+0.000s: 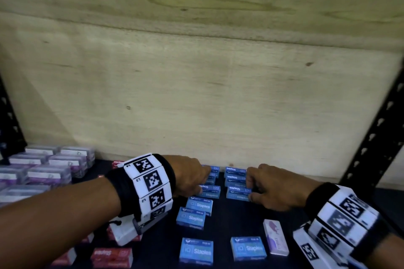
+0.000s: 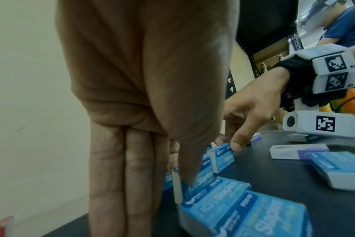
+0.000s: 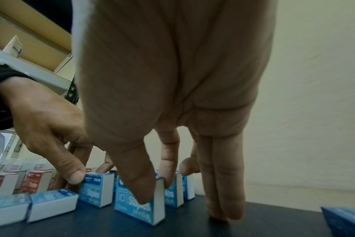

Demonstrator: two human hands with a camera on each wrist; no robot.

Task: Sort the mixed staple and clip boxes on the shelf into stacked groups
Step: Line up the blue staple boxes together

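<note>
At the shelf's (image 1: 229, 220) back edge, each hand pinches one blue box: left hand (image 1: 190, 178) on one (image 1: 208, 191), right hand (image 1: 270, 188) on another (image 1: 238, 193). Four more blue boxes lie flat nearer the front.

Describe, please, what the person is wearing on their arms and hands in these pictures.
Both hands are bare. The left hand and the right hand each have a black fabric wristband carrying a ring of white blocks printed with black square markers. A white camera housing with another marker hangs under the wrist. No sleeves show on the forearms.
</note>
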